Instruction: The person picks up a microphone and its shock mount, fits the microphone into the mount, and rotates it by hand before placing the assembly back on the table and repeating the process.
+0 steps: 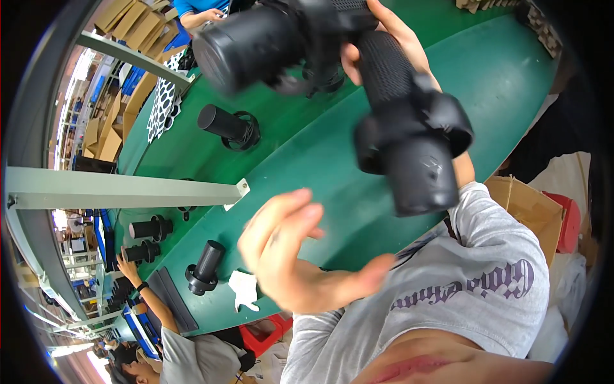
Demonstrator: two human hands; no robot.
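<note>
Two black cylindrical microphones with ring mounts are raised over the green bench. My right hand [409, 41] is closed around the mesh end of the nearer microphone [422, 173], whose smooth end tilts down towards me. The other microphone [249, 48] lies across to the left and is blurred; its mesh end meets the same hand, which seems to hold both. Lower in the view, my left hand [281, 256] hangs apart from them, thumb spread from the fingers, with nothing in it. A crumpled white cloth [244, 291] is near that hand, beside a standing microphone [208, 265].
A pale metal post [128, 187] rises from the green bench [486, 77]. More microphones [227, 125] stand beyond it. At the lower left a co-worker's hand [130, 267] touches another one. Someone in blue [195, 9] works at the top. An open carton [521, 208] stands right of me.
</note>
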